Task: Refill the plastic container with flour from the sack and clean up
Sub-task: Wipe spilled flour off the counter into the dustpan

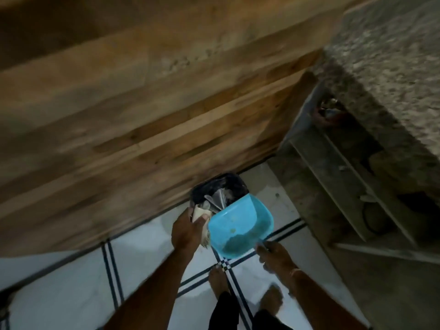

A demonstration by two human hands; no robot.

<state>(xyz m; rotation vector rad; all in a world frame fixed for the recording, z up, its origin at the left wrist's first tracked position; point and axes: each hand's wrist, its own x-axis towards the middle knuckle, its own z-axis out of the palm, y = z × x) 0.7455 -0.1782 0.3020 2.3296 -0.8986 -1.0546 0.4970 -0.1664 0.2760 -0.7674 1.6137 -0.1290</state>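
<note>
Left fingers point(202, 219) were curled tight, thumb clamped over a pale crumpled wad point(199, 212), and more of it poked out below the palm. Whether it was paper or cloth, the blur would not say. That left hand point(187, 231) sat right at the near rim of the black-lined bin point(220, 184), touching the blue dustpan point(240, 225) at its left edge.

Over on the other side, the right hand point(276, 256) was wrapped round the dustpan's handle point(262, 246), fingers closed on it, with a thin bangle point(295, 272) at the wrist. The pan was tilted, its open lip up against the bin's mouth, and a pale dusty residue point(238, 241) lay in its back corner near the handle. Grey scraps showed inside the bin.

Two bare feet point(220, 278) stood just behind, on the white tiled floor point(142, 270) with its dark double lines. The bin stood against a wooden panel point(142, 115). To the right, a speckled stone counter point(392, 67) hung over dim shelves point(345, 186).
</note>
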